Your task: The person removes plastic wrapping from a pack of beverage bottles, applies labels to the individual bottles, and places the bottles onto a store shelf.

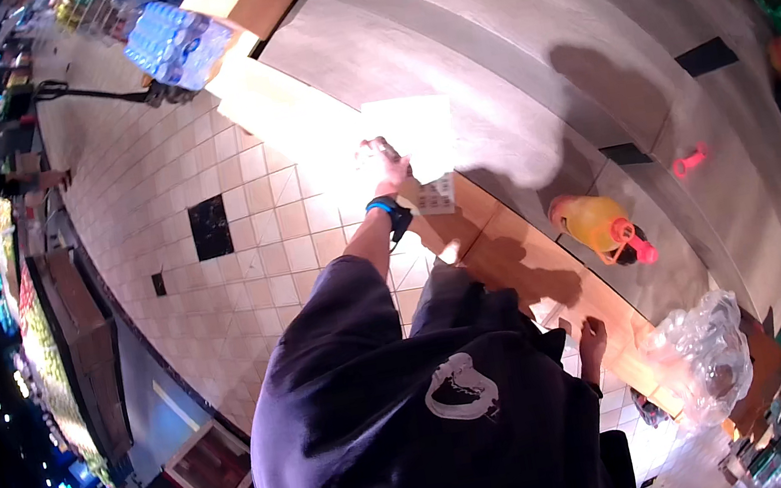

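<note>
My left hand point(382, 161), with a dark watch on its wrist, reaches forward to the edge of the wooden ledge. Its fingers are curled in at the left side of a white sheet point(419, 129), which strong glare washes out. Something dark shows among the fingers, too bright around it to name. Beside the hand, a smaller printed sheet point(437, 197) lies by the ledge. My right hand point(591, 336) hangs low near the ledge with curled fingers, and nothing shows in it. To its upper right a yellow bottle point(594, 222) with a pinkish-red top and handle rests on the grey stepped surface.
A pink ring-ended piece point(690, 161) lies on the grey steps point(484, 58). Crumpled clear plastic point(700, 354) sits on the ledge at the lower right. Bottled-water packs point(177, 46) and a pallet jack handle point(90, 91) stand at the upper left. Tiled floor point(250, 214) runs left.
</note>
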The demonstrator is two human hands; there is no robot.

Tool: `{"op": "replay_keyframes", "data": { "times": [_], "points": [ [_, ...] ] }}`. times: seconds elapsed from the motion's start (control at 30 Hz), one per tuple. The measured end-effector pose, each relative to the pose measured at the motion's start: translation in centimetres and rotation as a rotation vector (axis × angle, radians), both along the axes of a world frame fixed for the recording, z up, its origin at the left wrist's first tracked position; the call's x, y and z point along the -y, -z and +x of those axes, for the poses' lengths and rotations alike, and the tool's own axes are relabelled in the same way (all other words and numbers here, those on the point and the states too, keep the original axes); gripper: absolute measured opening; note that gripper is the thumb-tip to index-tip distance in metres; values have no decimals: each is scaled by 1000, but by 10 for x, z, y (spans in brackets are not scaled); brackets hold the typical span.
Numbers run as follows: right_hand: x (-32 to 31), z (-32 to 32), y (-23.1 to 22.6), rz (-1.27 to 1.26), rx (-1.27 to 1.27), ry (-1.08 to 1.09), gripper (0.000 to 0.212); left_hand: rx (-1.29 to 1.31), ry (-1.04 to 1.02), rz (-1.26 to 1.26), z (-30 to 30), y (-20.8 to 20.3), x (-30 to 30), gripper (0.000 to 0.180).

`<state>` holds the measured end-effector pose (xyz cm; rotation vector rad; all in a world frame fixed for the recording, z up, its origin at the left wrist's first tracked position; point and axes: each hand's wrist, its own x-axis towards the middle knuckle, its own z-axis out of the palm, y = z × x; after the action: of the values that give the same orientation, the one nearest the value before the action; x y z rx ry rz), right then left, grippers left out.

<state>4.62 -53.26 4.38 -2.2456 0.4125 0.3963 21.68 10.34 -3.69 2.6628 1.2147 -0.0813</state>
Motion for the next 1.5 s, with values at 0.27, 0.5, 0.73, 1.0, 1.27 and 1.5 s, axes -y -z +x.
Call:
{"op": "replay_keyframes", "data": {
  "times": [0.27,0.5,0.73,1.0,1.27,1.5],
  "points": [
    [-184,133,-81,292,-365,-588,33,458,-82,-690,-18,-7,-8,94],
    [-336,153,-19,-171,518,-479,55,615,-298,-1644,-32,-123,47,47],
    [-340,137,-87,1063,-323,-130,67,666,-422,-2146,-49,-177,76,48],
    [-313,155,-115,1578,-233,-66,54,835,-219,-2458,-65,-210,99,82],
    [-343,138,-122,1432,-315,-1,39,614,263,-2085,-139,-226,137,62],
    [-333,122,-117,1317,-139,21,31,567,124,-1531,-124,-244,174,44]
  ]
}}
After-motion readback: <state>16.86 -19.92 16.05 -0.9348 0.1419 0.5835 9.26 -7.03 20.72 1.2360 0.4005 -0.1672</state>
